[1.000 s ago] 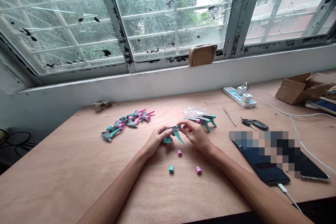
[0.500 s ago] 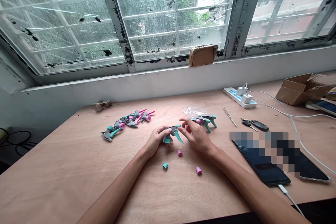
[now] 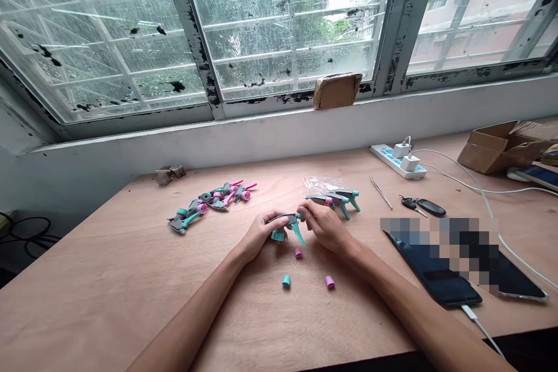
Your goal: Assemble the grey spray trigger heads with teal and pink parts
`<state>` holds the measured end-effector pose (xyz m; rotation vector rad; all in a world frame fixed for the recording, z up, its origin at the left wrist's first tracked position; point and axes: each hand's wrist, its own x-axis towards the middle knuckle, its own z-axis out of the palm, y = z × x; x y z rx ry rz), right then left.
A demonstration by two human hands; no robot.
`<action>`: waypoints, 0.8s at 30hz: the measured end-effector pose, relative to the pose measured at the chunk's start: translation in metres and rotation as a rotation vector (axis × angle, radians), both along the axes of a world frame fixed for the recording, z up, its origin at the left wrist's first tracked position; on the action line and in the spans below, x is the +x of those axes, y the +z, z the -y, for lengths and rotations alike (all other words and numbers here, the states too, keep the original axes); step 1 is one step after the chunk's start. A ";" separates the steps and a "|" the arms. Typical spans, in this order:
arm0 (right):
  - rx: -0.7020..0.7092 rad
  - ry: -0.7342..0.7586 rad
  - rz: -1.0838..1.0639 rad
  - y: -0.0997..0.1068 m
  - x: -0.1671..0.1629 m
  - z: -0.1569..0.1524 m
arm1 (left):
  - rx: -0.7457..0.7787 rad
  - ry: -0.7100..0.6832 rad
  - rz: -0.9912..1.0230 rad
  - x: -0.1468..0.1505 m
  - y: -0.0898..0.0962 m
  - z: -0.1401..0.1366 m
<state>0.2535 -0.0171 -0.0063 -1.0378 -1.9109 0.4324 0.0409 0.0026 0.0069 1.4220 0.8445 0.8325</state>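
Observation:
My left hand [image 3: 264,233] grips a grey and teal trigger sprayer head [image 3: 291,223] by its body, with the teal trigger pointing down and the teal collar below. At its front end, the fingertips of my right hand [image 3: 325,224] pinch the small teal nozzle [image 3: 299,216]. On the table below lie a teal nozzle cap [image 3: 286,281] and two pink caps, one nearer the hands [image 3: 299,253] and another pink cap [image 3: 330,282] further right. Behind my right hand rest several assembled sprayer heads [image 3: 344,197], partly hidden by it.
Several grey, pink and teal sprayer heads [image 3: 218,200] lie in a pile at the left. A clear plastic bag [image 3: 322,183], tweezers [image 3: 381,192], keys [image 3: 414,206], a power strip [image 3: 397,161], a phone [image 3: 436,273] on a cable and a cardboard box [image 3: 497,148] occupy the right side.
My right hand's fingers, spread beside the sprayer head before, have closed on its nozzle. The loose teal cap has shifted right and turned. My left hand keeps its grip.

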 end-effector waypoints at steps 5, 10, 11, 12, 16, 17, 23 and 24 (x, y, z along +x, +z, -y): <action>0.036 0.023 -0.022 0.001 -0.001 0.003 | 0.003 0.009 0.017 0.000 -0.001 -0.002; 0.053 0.062 -0.019 -0.001 -0.001 0.001 | -0.008 0.008 0.026 0.000 -0.002 -0.004; 0.044 0.067 -0.017 -0.001 0.000 0.000 | -0.011 0.007 0.022 -0.001 -0.002 -0.004; 0.035 0.069 -0.015 -0.001 0.001 -0.001 | -0.013 0.005 0.017 -0.001 -0.002 -0.004; -0.004 0.062 0.004 0.001 0.003 -0.001 | -0.012 -0.002 0.006 -0.002 -0.003 -0.006; -0.011 0.063 0.009 0.002 0.003 0.000 | -0.010 -0.003 0.004 -0.002 -0.003 -0.007; -0.002 0.049 0.089 0.004 0.008 0.000 | -0.010 -0.008 -0.004 -0.002 -0.002 -0.006; 0.000 0.037 0.121 0.004 0.009 -0.001 | -0.012 -0.012 -0.013 -0.002 -0.001 -0.005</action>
